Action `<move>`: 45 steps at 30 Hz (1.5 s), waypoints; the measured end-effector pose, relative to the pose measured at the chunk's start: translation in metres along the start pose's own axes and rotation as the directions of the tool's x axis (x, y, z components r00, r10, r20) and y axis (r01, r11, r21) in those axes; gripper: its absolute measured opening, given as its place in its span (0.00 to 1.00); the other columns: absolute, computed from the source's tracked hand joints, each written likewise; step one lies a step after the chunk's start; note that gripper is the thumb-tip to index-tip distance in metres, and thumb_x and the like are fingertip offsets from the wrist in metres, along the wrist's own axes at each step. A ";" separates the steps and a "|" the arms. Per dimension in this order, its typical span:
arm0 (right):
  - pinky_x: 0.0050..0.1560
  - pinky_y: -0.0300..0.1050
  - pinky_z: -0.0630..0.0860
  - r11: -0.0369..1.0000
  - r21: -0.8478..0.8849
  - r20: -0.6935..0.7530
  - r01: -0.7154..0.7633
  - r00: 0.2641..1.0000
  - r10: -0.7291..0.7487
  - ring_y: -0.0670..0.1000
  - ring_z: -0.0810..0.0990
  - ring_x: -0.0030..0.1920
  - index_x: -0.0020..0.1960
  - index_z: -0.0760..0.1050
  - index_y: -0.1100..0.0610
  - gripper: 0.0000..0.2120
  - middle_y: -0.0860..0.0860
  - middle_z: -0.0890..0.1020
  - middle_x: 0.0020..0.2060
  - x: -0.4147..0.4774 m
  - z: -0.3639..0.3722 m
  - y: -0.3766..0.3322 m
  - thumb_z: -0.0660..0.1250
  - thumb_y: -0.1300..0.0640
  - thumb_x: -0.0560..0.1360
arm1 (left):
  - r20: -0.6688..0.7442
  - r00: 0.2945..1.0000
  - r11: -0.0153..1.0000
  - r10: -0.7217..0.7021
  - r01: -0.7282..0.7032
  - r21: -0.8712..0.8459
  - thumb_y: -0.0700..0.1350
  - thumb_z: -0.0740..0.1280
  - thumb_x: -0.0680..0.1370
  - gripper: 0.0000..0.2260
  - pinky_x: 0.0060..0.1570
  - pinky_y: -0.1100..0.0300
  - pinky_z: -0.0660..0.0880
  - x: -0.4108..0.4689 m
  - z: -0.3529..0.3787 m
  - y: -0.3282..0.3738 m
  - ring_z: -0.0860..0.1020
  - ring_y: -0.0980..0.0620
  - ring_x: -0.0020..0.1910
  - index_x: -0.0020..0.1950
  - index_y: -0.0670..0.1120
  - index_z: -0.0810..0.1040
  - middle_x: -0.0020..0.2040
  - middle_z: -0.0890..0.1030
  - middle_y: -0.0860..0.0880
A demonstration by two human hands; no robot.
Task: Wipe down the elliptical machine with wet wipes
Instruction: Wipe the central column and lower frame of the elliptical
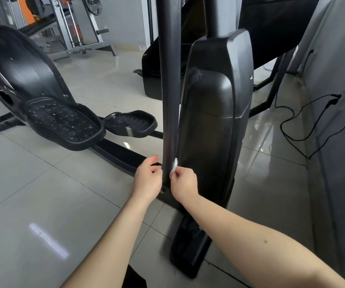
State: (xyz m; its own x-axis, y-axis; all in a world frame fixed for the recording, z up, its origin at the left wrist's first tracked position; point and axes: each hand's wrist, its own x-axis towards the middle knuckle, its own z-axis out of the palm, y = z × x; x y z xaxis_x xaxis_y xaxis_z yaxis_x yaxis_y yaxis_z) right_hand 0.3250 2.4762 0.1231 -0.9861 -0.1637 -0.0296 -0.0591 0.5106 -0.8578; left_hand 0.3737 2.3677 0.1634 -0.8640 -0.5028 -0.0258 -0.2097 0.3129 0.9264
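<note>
The black elliptical machine fills the view, with its upright front housing [215, 113] and a tall black swing arm pole [170, 90] in front of it. My right hand [184, 182] pinches a small white wet wipe [174, 165] against the right side of the pole near its lower end. My left hand [148, 178] is on the pole's left side at the same height, fingers curled around or behind it and partly hidden. Two black foot pedals [63, 123] lie to the left over the rail.
Glossy grey floor tiles [42, 194] spread to the left and front. The machine's front foot [190, 250] sits between my arms. A black cable [304, 113] runs along the grey wall on the right. A weight rack [80, 34] and another black machine stand behind.
</note>
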 end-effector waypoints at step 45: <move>0.79 0.40 0.51 0.748 0.009 -0.185 0.663 0.736 -0.651 0.48 0.49 0.82 0.83 0.53 0.57 0.24 0.47 0.55 0.83 0.086 -0.241 -0.127 0.50 0.56 0.88 | -0.364 0.289 0.431 0.885 -0.806 0.407 0.43 0.64 0.80 0.10 0.59 0.57 0.69 0.076 0.067 0.237 0.74 0.45 0.56 0.58 0.42 0.80 0.53 0.78 0.47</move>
State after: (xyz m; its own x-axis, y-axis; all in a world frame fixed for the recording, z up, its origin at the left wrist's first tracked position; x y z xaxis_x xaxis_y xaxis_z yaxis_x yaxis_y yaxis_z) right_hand 0.2101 2.6005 0.3526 -0.7165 -0.2968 0.6313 -0.6969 0.2659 -0.6660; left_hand 0.2280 2.4576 0.3562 -0.2686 -0.1620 0.9495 0.4196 0.8676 0.2667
